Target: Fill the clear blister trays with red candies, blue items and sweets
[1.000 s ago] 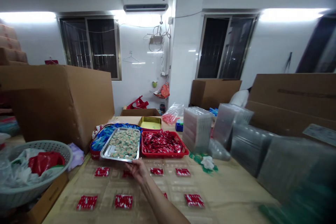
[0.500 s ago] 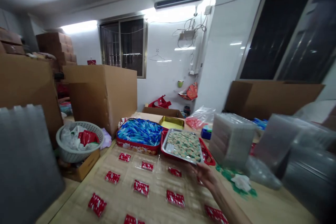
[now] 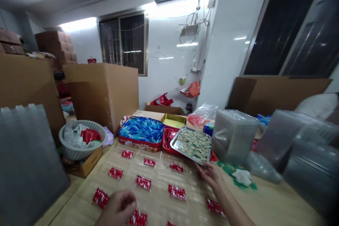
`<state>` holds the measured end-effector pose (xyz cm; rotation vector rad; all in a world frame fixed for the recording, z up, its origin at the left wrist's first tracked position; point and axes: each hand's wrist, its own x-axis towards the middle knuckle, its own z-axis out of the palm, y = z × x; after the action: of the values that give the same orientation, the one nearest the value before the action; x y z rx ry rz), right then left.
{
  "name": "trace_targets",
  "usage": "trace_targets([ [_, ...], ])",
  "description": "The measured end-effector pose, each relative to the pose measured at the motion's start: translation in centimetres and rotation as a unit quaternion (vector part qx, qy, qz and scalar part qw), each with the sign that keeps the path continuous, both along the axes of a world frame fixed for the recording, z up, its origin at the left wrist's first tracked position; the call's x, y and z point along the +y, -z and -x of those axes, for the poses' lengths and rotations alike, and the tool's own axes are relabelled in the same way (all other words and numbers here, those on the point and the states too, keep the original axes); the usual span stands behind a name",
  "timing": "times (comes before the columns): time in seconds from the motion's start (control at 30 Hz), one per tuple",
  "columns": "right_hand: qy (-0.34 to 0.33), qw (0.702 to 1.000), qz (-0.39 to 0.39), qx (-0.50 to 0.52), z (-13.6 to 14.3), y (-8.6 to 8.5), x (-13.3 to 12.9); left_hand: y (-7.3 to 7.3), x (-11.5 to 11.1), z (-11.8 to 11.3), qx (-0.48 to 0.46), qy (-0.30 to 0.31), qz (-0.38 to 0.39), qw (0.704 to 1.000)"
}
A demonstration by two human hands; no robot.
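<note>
My right hand point(image 3: 210, 174) holds the near corner of a shallow metal tray point(image 3: 173, 144), its fingers at the rim and partly hidden. Many small flat beige and green pieces point(image 3: 196, 144) cover most of the tray, which overlaps a red basket point(image 3: 165, 144) with red packets inside. My left hand point(image 3: 120, 203) is low at the front, blurred, with its fingers curled in; whether it holds anything cannot be made out. Close by it are small red printed packets point(image 3: 139, 218), set out in rows on clear plastic sheeting point(image 3: 156, 187) over the table.
A red tin point(image 3: 140, 145) of blue slim packets stands left of the basket, with a gold tray point(image 3: 173, 120) behind. Stacked clear plastic trays point(image 3: 233, 137) stand at right near a crumpled white tissue point(image 3: 242, 176). A grey colander point(image 3: 76, 152) and cardboard boxes point(image 3: 106, 95) are at left.
The metal tray has shifted right and turned slightly with my right hand, showing more of the red basket's packets. My left hand has come into view at the bottom.
</note>
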<state>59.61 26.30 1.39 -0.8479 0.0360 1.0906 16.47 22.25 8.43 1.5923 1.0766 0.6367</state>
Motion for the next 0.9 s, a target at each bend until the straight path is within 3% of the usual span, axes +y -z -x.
trace_targets([
  [0.1, -0.017, 0.999, 0.029, -0.005, 0.6, -0.7, -1.0, -2.0, 0.6, -0.1, -0.031, 0.004, -0.012, 0.999],
  [0.27, -0.082, 0.993, 0.088, -0.018, 2.5, -1.1, -3.9, -5.4, -1.9, 2.7, -0.013, -0.047, -0.040, 0.998],
  [0.5, -0.187, 0.977, 0.094, -0.037, 6.6, -2.1, -12.7, -8.0, -7.5, 7.4, 0.064, -0.078, -0.045, 0.994],
  [0.7, -0.259, 0.963, 0.054, -0.044, 10.1, -2.7, -19.8, -8.5, -9.5, 7.7, 0.109, -0.031, -0.046, 0.992],
  [0.9, -0.246, 0.965, 0.079, -0.035, 11.2, -1.4, -22.9, -7.2, -7.5, 8.4, 0.144, 0.020, -0.116, 0.983],
])
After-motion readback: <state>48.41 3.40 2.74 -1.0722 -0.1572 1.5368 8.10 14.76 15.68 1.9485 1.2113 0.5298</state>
